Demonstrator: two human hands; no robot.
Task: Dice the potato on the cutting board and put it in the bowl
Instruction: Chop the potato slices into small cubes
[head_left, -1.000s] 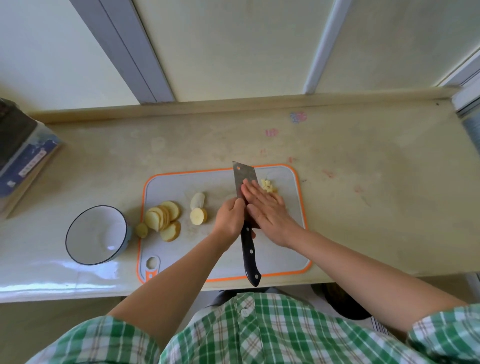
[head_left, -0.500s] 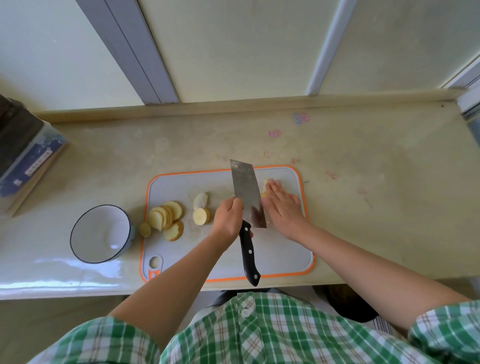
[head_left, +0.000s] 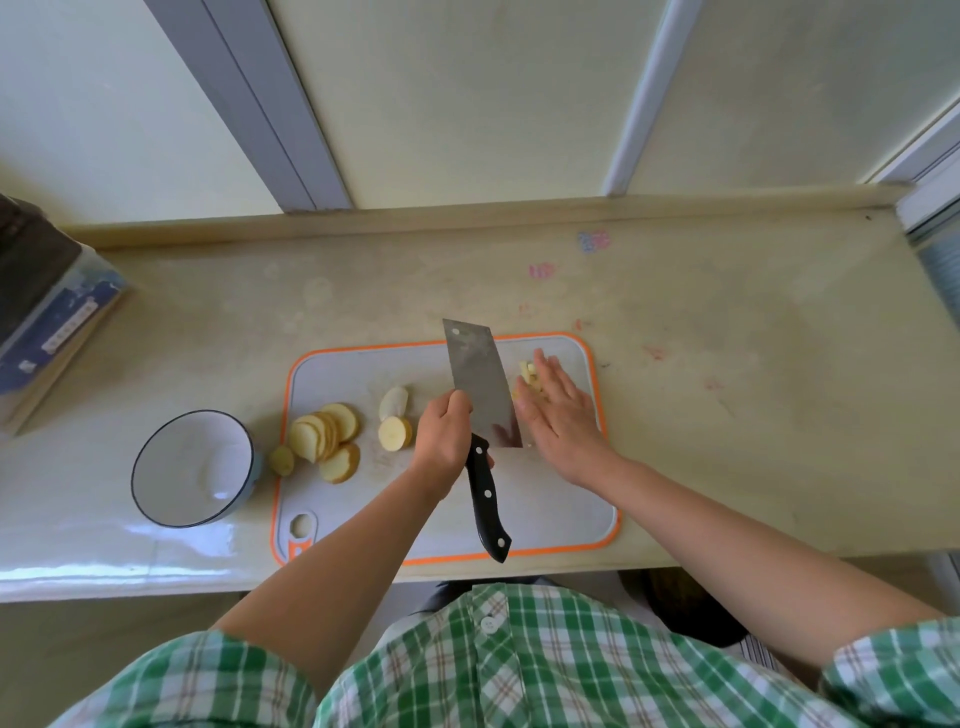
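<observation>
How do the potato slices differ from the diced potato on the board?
The slices are broad, round discs, overlapping; the dice are small chunks. The slices lie at the left end of the board near the bowl, untouched; the dice sit toward its right end, between the cleaver and the right hand. Both are pale yellow and on the board.

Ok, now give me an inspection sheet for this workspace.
Surface: beige counter, faint pink and blue marks; orange-rimmed cutting board on it.
Job's things: potato slices and two potato chunks on the board's left; diced bits far right; white bowl left of the board, looks empty.
Clutter: blue box at the counter's left end.
Hands: left hand grips the cleaver; right hand open, by the diced bits.
Cables: nothing seen.
Surroundings: pale wall panels, grey strips.
</observation>
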